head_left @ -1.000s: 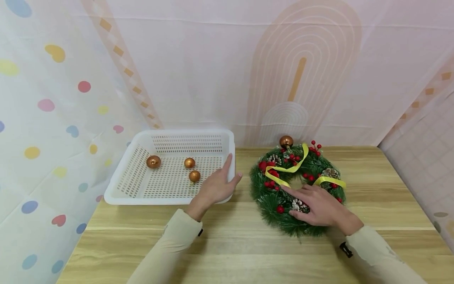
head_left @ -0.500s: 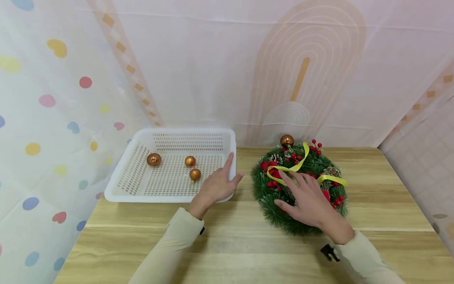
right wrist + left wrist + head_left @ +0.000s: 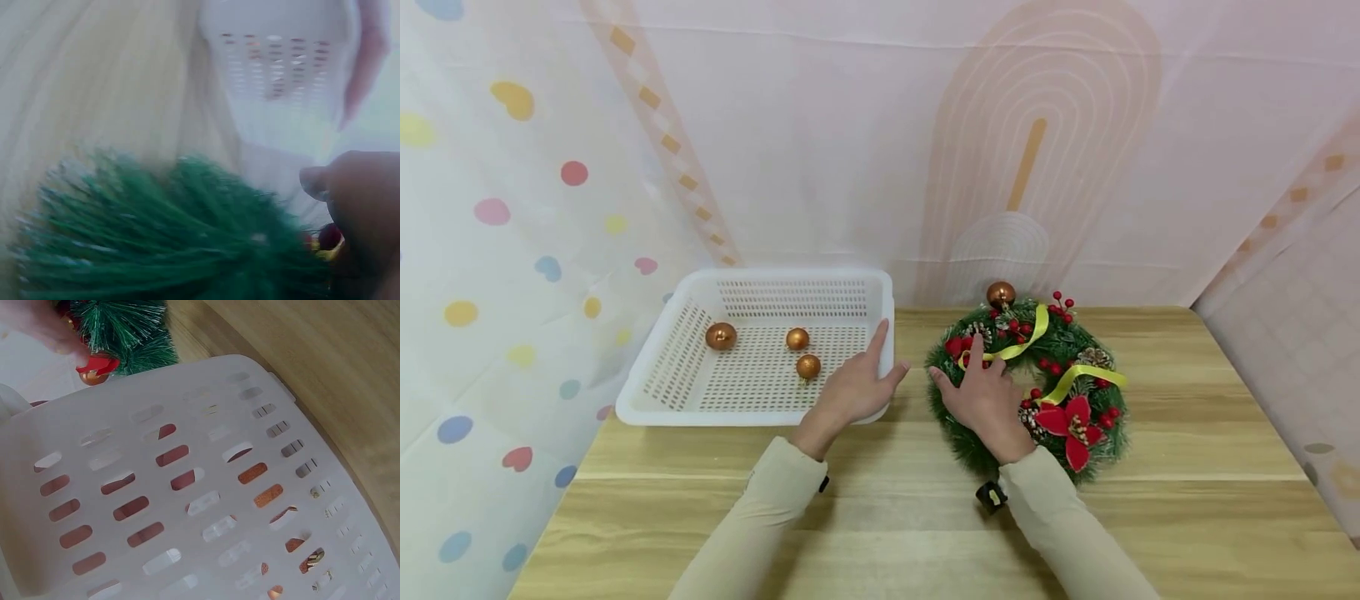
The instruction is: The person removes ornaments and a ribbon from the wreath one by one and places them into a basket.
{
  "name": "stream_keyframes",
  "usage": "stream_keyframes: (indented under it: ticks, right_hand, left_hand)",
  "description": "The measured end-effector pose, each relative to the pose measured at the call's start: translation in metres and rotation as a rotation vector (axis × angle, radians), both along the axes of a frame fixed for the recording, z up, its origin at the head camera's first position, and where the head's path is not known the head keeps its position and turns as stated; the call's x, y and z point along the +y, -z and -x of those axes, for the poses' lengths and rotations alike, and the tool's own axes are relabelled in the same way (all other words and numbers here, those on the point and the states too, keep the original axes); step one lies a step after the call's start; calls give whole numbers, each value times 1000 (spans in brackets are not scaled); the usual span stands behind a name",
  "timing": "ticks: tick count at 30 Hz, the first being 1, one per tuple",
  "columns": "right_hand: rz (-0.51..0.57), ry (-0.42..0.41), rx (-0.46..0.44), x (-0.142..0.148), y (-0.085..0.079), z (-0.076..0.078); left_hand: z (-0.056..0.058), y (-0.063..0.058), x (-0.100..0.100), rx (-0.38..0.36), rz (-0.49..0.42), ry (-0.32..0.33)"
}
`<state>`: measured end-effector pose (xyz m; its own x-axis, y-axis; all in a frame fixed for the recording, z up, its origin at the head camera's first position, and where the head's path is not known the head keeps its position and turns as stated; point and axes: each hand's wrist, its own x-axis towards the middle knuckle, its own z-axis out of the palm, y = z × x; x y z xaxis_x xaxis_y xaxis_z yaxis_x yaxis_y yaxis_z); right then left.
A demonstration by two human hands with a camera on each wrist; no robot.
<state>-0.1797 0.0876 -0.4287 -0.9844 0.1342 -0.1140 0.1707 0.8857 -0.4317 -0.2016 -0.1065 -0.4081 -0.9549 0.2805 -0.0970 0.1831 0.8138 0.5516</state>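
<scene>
My left hand [image 3: 853, 387] rests on the right rim of the white plastic basket [image 3: 651, 358], with the index finger straight along the rim and the thumb out to the side. In the left wrist view, parts of its fingers [image 3: 131, 509] show through the slots. My right hand [image 3: 988, 400] lies over the left part of a green wreath [image 3: 972, 450], its index finger stretched toward a red flower [image 3: 955, 345] and yellow ribbon [image 3: 1032, 340]. A large red poinsettia [image 3: 1071, 427] shows uncovered on the wreath's lower right. The palm side is hidden.
Inside the basket lie a larger copper bauble [image 3: 721, 337] and two smaller ones, one being a glittery bauble [image 3: 808, 367]. Another copper bauble [image 3: 1001, 295] sits at the wreath's back edge. A patterned cloth backdrop [image 3: 820, 167] borders the wooden table [image 3: 1195, 433].
My right hand has moved left across the wreath, uncovering the poinsettia and the right-hand ribbon. My left hand stays on the basket rim.
</scene>
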Motion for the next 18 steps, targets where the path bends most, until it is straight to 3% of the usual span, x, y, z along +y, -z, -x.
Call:
stream_keyframes:
  ticks: [10,18]
  right_hand:
    - [-128,36,101,-5,18,-2]
    - [-187,-46,153,-1,23,-6]
  left_hand:
    - [-2,-1,-1,4,-5,10]
    - [-2,-3,0,-6,-11,11]
